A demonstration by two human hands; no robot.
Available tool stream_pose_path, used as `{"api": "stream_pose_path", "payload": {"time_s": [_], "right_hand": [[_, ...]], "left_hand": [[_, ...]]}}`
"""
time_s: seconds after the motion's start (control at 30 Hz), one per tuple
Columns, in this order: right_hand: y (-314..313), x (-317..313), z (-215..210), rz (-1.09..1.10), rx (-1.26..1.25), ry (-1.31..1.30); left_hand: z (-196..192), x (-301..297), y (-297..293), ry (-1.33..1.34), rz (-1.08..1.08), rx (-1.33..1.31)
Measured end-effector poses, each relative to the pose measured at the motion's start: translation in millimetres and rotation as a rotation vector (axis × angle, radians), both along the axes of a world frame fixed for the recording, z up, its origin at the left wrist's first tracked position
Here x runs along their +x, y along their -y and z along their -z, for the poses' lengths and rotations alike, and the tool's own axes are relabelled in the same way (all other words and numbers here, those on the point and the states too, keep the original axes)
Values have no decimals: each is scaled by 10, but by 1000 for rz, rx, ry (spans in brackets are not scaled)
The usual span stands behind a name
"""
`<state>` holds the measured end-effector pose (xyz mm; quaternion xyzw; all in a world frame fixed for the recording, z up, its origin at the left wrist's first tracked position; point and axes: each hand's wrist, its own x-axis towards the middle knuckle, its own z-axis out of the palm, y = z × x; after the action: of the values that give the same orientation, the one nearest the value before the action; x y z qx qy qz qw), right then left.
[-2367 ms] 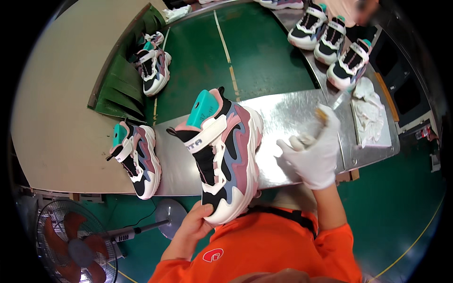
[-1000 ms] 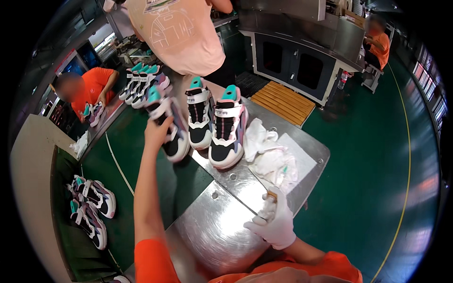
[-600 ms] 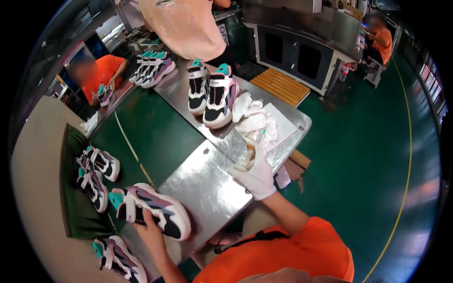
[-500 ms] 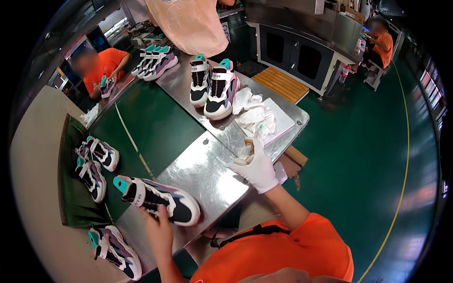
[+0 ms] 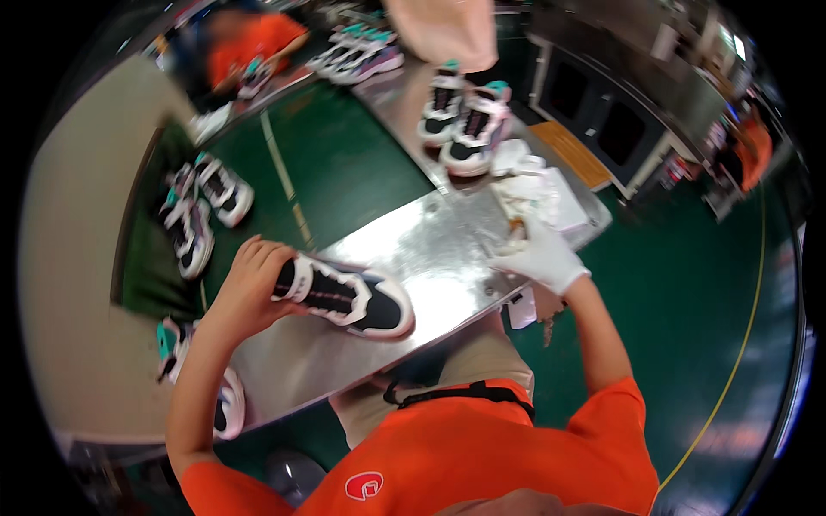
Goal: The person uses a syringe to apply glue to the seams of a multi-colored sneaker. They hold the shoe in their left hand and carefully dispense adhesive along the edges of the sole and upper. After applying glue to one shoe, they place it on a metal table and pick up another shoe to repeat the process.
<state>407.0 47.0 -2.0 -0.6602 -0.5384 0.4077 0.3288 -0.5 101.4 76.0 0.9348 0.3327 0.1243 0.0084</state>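
Sneaker [image 5: 348, 297] lies on the steel bench [image 5: 430, 249], heel gripped by the left hand [image 5: 249, 288]. Gloved right hand [image 5: 538, 254] seems closed on something small (blurred), rags [image 5: 538, 193] just beyond it.

sneaker [image 5: 348, 297] | black, white, pink | lying on steel table, heel gripped
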Motion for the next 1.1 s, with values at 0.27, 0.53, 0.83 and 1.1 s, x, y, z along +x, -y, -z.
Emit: {"api": "stream_pose_path", "payload": {"time_s": [0.27, 0.53, 0.83, 1.1], "right_hand": [[84, -459, -697, -231, -243, -432], [-380, -1233, -25, -722, -404, -1384], [-590, -1551, 90, -865, -457, -1344], [-682, -1764, -169, -923, -476, -1165]], "left_hand": [[694, -18, 1231, 267, -265, 393], [933, 12, 1438, 299, -353, 432], [934, -38, 1397, 317, -414, 480], [907, -79, 1359, 288, -396, 433]]}}
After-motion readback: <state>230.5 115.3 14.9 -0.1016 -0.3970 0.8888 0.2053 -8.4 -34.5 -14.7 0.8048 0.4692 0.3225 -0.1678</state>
